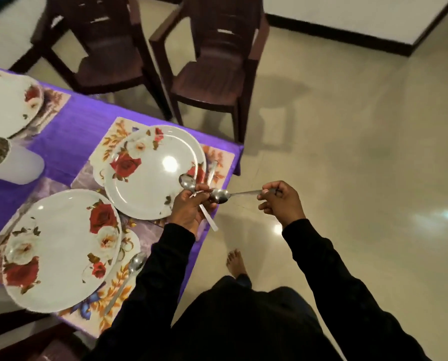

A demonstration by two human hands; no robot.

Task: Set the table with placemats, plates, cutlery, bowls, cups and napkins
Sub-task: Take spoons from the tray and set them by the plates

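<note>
Desk (69,142), purple-clothed: 3 rose-patterned plates (152,173) laid on placemats (108,144). Spoons (187,182) gripped in left hand (191,207); 1 spoon (233,195) pinched by right hand (280,201).

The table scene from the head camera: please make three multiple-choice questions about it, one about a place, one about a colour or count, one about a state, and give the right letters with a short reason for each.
1. Where does the spoon that no hand holds lie?
A. on the floor
B. on a chair seat
C. on the placemat, right of the nearest plate

2. What colour is the tablecloth?
A. green
B. purple
C. white

3. What is the right hand doing?
A. pinching a spoon by its handle
B. resting flat on a plate
C. hanging with nothing in it

Answers:
1 C, the spoon lies on the floral placemat beside the nearest plate.
2 B, the cloth between the placemats is purple.
3 A, its fingers curl round the handle of a spoon whose bowl is at the left hand, which grips more cutlery.
</note>
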